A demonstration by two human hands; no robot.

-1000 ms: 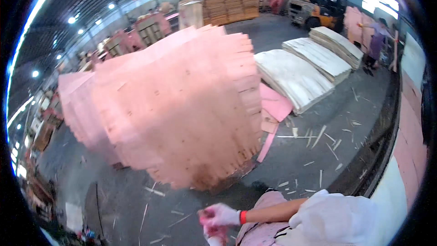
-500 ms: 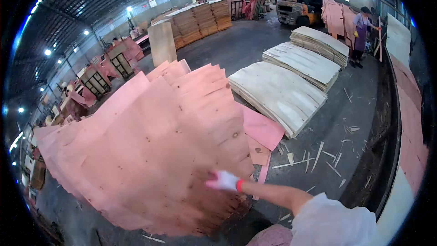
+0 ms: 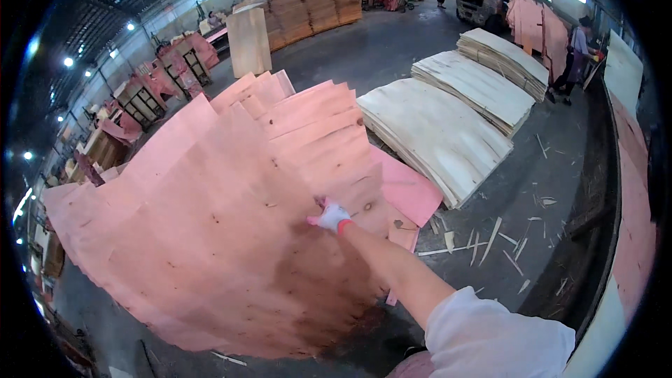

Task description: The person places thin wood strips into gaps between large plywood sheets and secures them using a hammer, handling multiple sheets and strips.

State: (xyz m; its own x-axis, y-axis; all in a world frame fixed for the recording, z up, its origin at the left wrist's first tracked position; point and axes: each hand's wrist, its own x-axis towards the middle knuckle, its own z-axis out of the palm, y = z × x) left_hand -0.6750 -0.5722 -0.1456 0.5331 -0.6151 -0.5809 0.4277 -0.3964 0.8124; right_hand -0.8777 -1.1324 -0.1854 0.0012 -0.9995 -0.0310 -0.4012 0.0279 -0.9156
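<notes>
My right hand, in a white glove with pink fingertips and a red cuff, reaches over a fanned pile of pink veneer sheets. Its thumb and fingers look spread apart over the top sheet; whether they touch the wood I cannot tell. The arm casts a shadow on the sheet below it. The pile's sheets overlap in steps toward the far side, with knots and small splits showing. No part of my left hand can be made out.
Pale veneer stacks stand to the right on the floor, amid wood scraps. A long dark-edged bench runs down the right side. Farther off are a person, a forklift and a tall brown stack.
My right hand has moved up and farther over the pink sheets, with the arm stretched out more. The view has shifted slightly. The far-right person has changed posture.
</notes>
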